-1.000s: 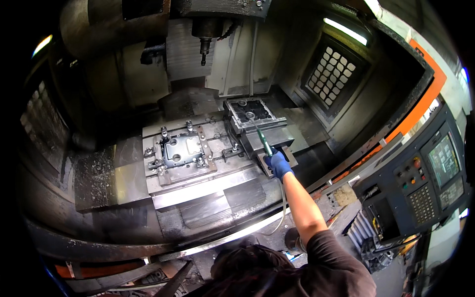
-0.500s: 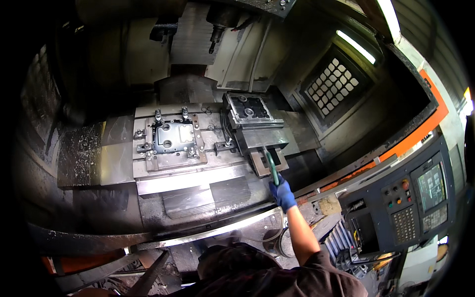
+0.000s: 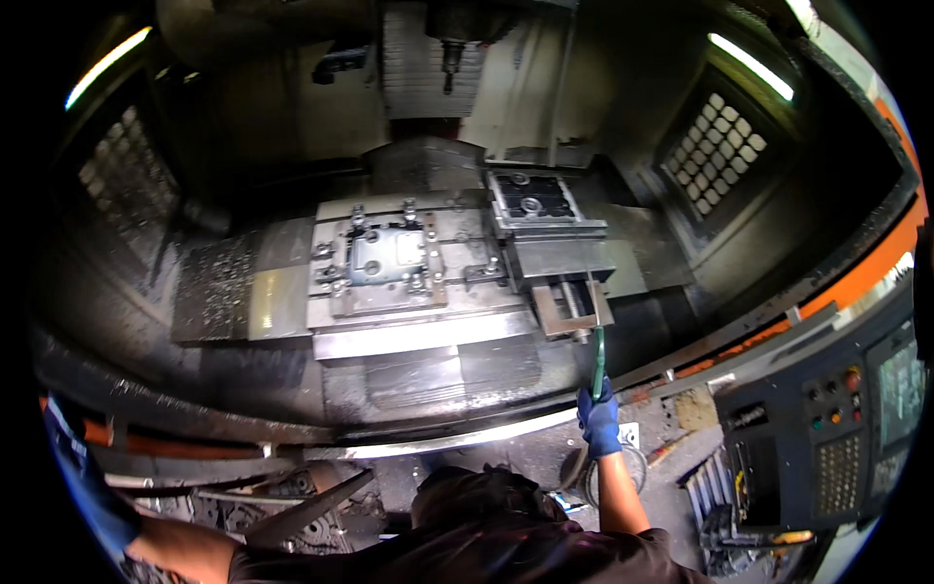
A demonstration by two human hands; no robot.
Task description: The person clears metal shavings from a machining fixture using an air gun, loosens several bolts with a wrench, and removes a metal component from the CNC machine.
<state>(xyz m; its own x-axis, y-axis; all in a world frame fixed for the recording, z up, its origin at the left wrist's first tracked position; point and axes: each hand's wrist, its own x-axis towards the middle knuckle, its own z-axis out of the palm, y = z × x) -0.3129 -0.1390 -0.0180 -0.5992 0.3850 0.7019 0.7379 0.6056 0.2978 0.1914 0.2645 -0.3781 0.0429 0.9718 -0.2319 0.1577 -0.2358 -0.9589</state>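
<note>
My right hand (image 3: 598,419), in a blue glove, is closed round the green handle of an air blow gun (image 3: 598,355). Its tip points toward the open front end of the machine vise (image 3: 559,255), whose rectangular frame juts out just ahead. A dark metal part with round openings (image 3: 555,200) sits at the vise's top. To the left, a shiny metal plate (image 3: 397,251) is clamped on a fixture by several bolts. My left hand (image 3: 83,477), also blue-gloved, reaches up at the far left beside the machine's front edge; the picture's dark rim hides its fingers.
A spindle with a cutting tool (image 3: 449,73) hangs above the machine table (image 3: 409,336). The control panel (image 3: 827,419) stands at the right, beside the orange-edged frame (image 3: 856,273). A coiled hose (image 3: 632,477) lies below my right hand. Metal chips cover the left cover plate (image 3: 216,287).
My view has turned, so the machine sits farther right in it. The blow gun has drawn back toward me, its tip now at the vise frame's near end. My left hand has come into view.
</note>
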